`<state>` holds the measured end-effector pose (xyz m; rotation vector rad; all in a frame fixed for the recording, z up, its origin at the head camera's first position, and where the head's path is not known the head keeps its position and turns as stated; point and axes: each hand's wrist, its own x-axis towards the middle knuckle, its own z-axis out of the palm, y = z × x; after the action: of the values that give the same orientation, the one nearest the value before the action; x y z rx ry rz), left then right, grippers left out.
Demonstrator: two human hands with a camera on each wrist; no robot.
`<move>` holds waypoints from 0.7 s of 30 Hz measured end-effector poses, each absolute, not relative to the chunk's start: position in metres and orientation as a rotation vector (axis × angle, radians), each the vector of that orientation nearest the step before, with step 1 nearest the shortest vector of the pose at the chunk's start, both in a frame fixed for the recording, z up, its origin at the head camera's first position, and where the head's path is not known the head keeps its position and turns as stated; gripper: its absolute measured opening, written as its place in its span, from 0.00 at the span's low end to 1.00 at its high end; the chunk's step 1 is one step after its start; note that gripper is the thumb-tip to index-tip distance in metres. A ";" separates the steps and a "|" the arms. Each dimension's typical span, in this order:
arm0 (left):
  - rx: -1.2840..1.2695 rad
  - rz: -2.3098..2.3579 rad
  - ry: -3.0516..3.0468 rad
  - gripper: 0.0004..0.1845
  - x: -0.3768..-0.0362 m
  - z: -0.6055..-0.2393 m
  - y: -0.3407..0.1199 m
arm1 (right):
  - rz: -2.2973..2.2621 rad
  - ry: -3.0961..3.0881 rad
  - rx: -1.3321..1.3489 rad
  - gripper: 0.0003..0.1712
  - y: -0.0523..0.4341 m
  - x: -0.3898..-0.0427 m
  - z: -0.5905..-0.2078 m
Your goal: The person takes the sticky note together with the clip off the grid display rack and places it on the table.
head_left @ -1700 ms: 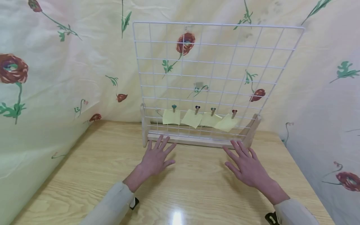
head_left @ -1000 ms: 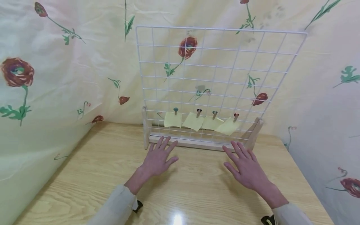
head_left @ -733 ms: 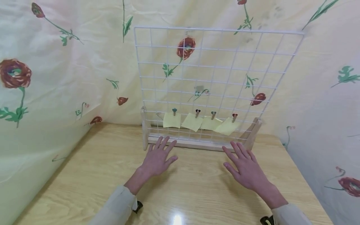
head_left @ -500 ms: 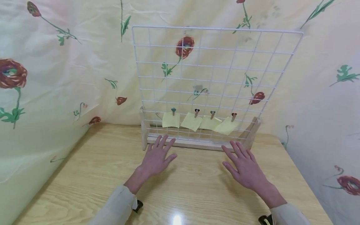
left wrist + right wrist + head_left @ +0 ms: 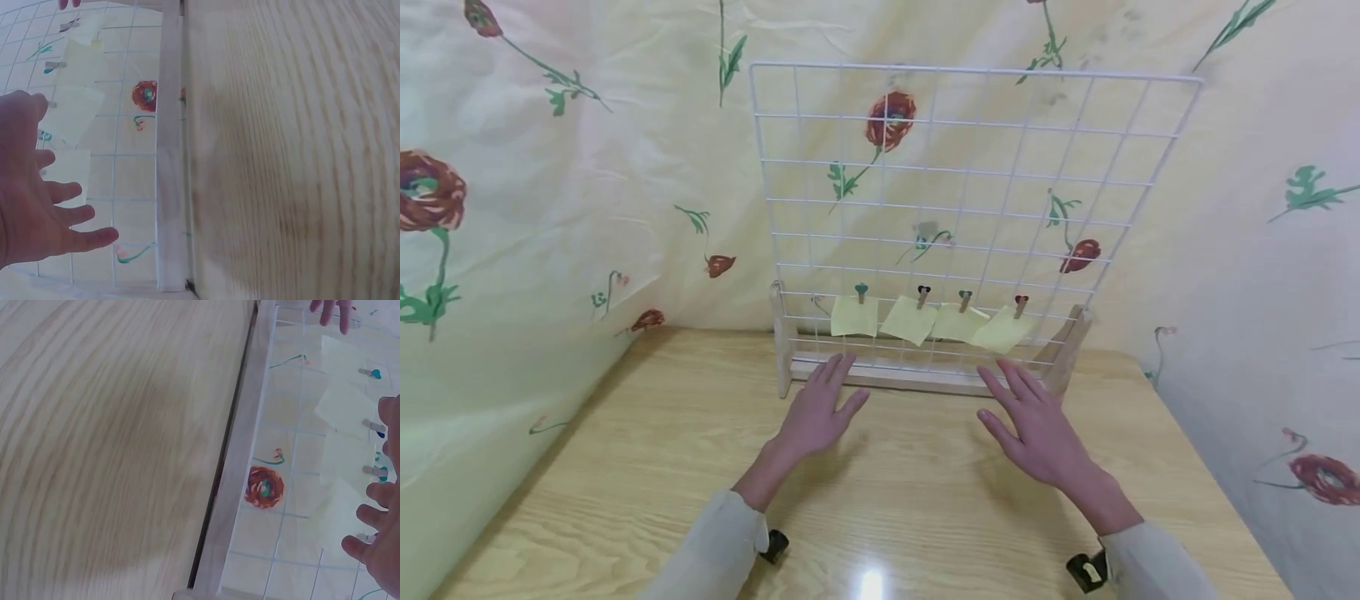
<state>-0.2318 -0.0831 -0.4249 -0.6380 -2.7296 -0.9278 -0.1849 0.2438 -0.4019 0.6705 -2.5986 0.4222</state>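
Note:
A white wire grid (image 5: pixel 970 72) stands upright in a wooden base (image 5: pixel 917 379) at the back of the table. Several yellow paper notes (image 5: pixel 853 317) hang in a row along its lowest wires, each held by a small peg (image 5: pixel 861 292). My left hand (image 5: pixel 816 408) is open, fingers spread, with its tips just before the base below the leftmost note. My right hand (image 5: pixel 1033 421) is open too, its fingertips near the rightmost note (image 5: pixel 1000 331). Neither holds anything. The left wrist view shows my left hand (image 5: pixel 37 206) before the notes (image 5: pixel 69 175); the right wrist view shows my right hand (image 5: pixel 381 544) beside the notes (image 5: pixel 344 406).
The wooden table (image 5: pixel 625 467) is hemmed in on three sides by a pale cloth backdrop with a flower print (image 5: pixel 550 208). The base rail (image 5: pixel 170 156) runs along the grid's foot, and the rail (image 5: pixel 240 469) also shows in the right wrist view.
Both hands have crept forward towards the grid's foot, the right one also drifting slightly left. Notes and grid have not moved.

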 end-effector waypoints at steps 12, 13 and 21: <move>-0.537 -1.571 -2.592 0.36 -0.237 -0.420 -0.084 | 0.707 -2.417 0.648 0.35 0.223 -0.192 -0.398; -0.530 -1.606 -2.581 0.36 -0.238 -0.420 -0.084 | 0.721 -2.399 0.649 0.35 0.221 -0.192 -0.396; -0.439 -1.830 -2.538 0.34 -0.242 -0.419 -0.086 | 0.884 -2.360 0.610 0.34 0.207 -0.200 -0.390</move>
<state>-0.2421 -0.0857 -0.4194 -0.4394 -2.5376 -1.8303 -0.2003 0.2071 -0.3899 0.6103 -2.3598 0.8842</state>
